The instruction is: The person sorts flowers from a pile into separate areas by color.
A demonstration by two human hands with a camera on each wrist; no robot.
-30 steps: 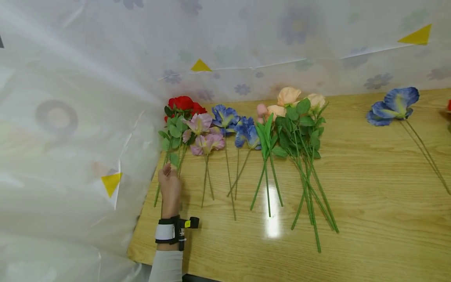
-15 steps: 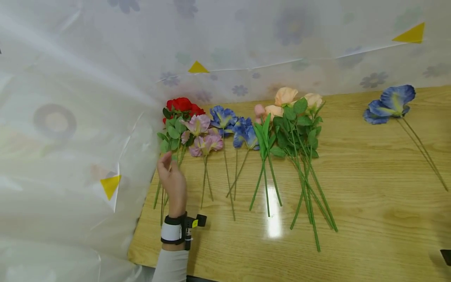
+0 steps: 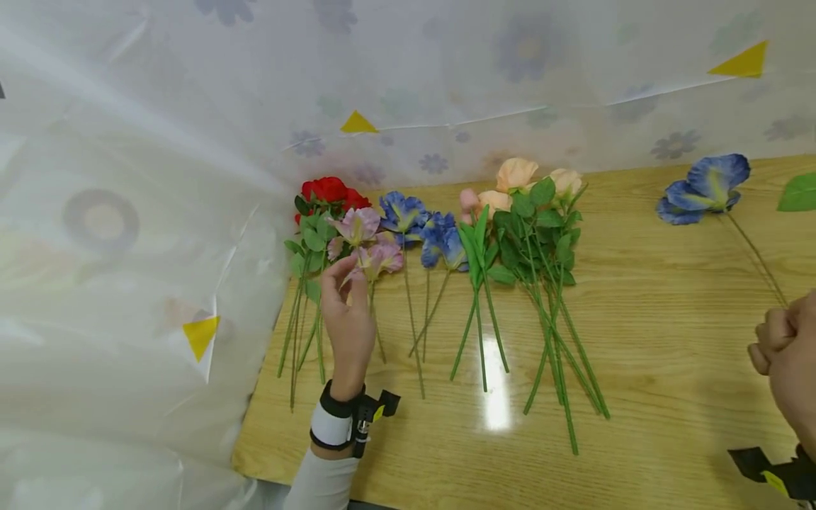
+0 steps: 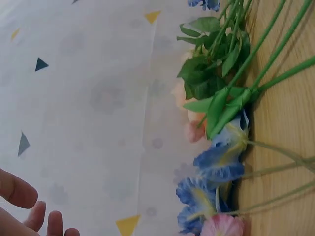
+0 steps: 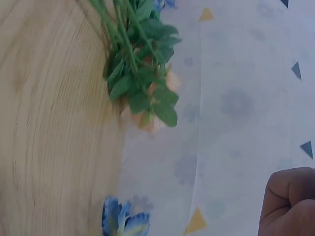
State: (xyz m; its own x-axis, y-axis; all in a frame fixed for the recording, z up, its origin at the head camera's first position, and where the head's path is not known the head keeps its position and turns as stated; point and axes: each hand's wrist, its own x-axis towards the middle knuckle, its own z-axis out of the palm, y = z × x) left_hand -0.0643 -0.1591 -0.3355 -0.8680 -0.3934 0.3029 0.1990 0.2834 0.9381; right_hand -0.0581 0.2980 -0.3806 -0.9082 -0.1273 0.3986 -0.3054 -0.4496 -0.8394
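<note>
My left hand (image 3: 349, 322) hovers over the stems of the lilac irises (image 3: 381, 259), its fingers loosely bent with nothing between them. In the left wrist view its fingertips (image 4: 55, 222) are apart. Just left of it lie the red roses (image 3: 326, 188) with their leafy stems. At the right edge of the head view my right hand (image 3: 790, 354) is curled into a fist, overlapping the lower stem of a lone blue iris (image 3: 715, 185). Above that fist a green leaf (image 3: 798, 193) has come into view with it; the rest of the held flower is out of frame.
Blue irises (image 3: 446, 244), pink tulips (image 3: 470, 200) and peach roses (image 3: 518, 174) lie in a row along the back of the wooden table (image 3: 663, 312), stems toward me. A pale patterned sheet (image 3: 446, 57) hangs behind and to the left (image 3: 127, 283).
My left hand has moved right, from the red rose stems to the lilac irises. My right hand has entered at the right edge, and a green leaf has appeared above it.
</note>
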